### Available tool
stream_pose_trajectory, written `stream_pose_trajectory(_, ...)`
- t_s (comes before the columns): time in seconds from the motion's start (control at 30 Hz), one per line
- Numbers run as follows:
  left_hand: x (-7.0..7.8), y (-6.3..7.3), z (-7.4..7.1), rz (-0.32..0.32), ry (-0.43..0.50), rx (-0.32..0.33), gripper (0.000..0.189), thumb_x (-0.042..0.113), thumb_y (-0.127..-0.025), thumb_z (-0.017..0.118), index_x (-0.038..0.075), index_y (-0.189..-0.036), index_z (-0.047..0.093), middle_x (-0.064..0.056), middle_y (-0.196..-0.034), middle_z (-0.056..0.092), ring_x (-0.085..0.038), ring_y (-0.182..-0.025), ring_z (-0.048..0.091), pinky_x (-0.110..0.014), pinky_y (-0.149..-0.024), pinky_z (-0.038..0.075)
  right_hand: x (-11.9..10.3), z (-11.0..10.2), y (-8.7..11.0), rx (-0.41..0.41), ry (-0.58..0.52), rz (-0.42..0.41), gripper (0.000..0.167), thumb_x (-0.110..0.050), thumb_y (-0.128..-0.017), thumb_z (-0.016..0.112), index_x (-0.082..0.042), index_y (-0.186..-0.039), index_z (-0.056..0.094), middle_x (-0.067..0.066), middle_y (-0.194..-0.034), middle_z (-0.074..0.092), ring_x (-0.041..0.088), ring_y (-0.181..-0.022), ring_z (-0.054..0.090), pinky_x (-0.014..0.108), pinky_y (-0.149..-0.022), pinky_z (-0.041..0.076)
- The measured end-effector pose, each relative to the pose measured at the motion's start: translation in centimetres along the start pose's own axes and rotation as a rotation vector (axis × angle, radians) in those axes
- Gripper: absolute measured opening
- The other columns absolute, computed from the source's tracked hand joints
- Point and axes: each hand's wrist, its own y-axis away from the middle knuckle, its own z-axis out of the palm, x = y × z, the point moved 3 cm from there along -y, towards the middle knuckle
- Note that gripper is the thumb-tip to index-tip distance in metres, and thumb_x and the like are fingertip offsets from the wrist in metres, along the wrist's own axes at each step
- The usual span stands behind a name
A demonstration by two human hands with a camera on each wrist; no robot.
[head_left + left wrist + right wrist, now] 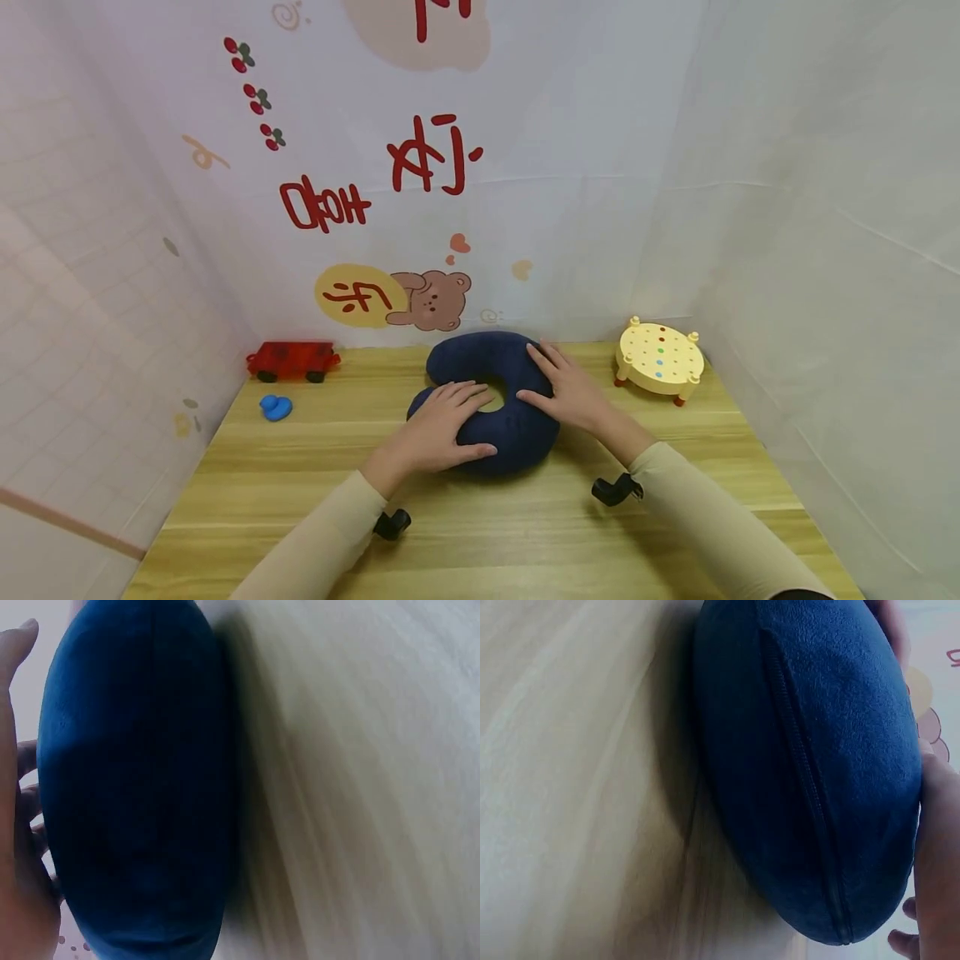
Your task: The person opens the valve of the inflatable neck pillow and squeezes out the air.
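Note:
A navy blue U-shaped neck pillow [517, 433] lies on the wooden table, its opening facing left. My left hand [442, 429] rests on its near-left arm, fingers stretched toward the centre hole and thumb extended on the fabric. On the right side of the curve, my right hand [566, 392] touches the top with spread fingers. A zipper runs along the side of the pillow [862, 742] in the right wrist view. In the left wrist view the pillow [142, 772] fills the middle, the left hand [22, 840] along its edge.
At the back left stands a red toy wagon [294, 361], with a small blue toy [276, 407] in front of it. A round yellow pegboard-like toy on short legs [660, 358] stands at the back right. White printed cloth [555, 250] walls the table's back and sides.

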Motion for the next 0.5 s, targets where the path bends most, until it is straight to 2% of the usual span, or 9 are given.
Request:
stream_pose_trajectory(0.13, 0.0, -0.3, 0.8, -0.013, -0.003, -0.025, 0.094, 0.081, -0.1, 0.059, 0.018, -0.168, 0.048, -0.006, -0.171, 0.046, -0.029, -0.162, 0.036, -0.063, -0.131, 0.022, 0.1, 0.5, 0.1, -0.018, -0.059, 0.018, 0.094, -0.067, -0.104, 0.066, -0.021, -0.177, 0.03, 0.018, -0.182, 0.02, 0.051, -0.161, 0.032, 0.069, -0.123, 0.035)
stream_pose_trajectory(0.27, -0.1, -0.3, 1.3, -0.023, -0.039, -0.042, 0.093, 0.084, -0.096, 0.062, 0.021, -0.165, 0.053, -0.001, -0.163, 0.056, -0.025, -0.155, 0.046, -0.061, -0.131, 0.024, 0.2, 0.8, 0.1, -0.012, -0.131, 0.02, 0.091, -0.062, -0.104, 0.07, -0.02, -0.176, 0.032, 0.021, -0.181, 0.021, 0.052, -0.16, 0.033, 0.07, -0.123, 0.034)
stream_pose_trajectory(0.5, -0.6, -0.3, 1.0, -0.031, -0.04, -0.053, 0.084, 0.081, -0.093, 0.069, 0.026, -0.156, 0.063, 0.006, -0.151, 0.067, -0.021, -0.144, 0.056, -0.056, -0.128, 0.029, -0.3, 1.2, 0.5, 0.011, -0.178, 0.026, 0.085, -0.058, -0.104, 0.072, -0.02, -0.173, 0.041, 0.026, -0.179, 0.024, 0.053, -0.16, 0.031, 0.072, -0.123, 0.033)
